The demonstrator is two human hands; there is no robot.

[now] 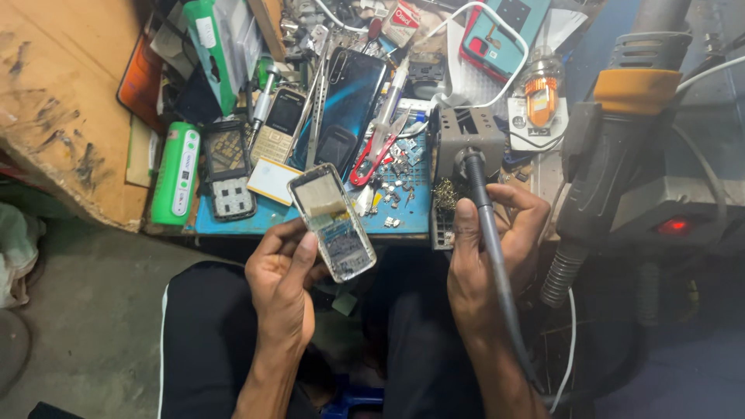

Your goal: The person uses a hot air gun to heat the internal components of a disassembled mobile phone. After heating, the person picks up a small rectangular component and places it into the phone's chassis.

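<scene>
My left hand [283,271] holds an opened small keypad phone [332,221], back side up, with its circuit board and a pale battery bay showing. It hovers over the front edge of the blue work mat [403,217]. My right hand [485,248] grips a grey soldering iron handle [485,209] whose tip rests in a dark metal stand [464,140]. The iron's grey cable runs down past my wrist. Small loose parts lie scattered on the mat between the two hands.
A hot-air gun [621,132] with an orange collar sits in its holder at right. On the bench lie a dark smartphone [349,109], a keypad phone [279,124], a stripped phone frame [229,171], red snips [376,151], a green power bank [177,172] and tweezers.
</scene>
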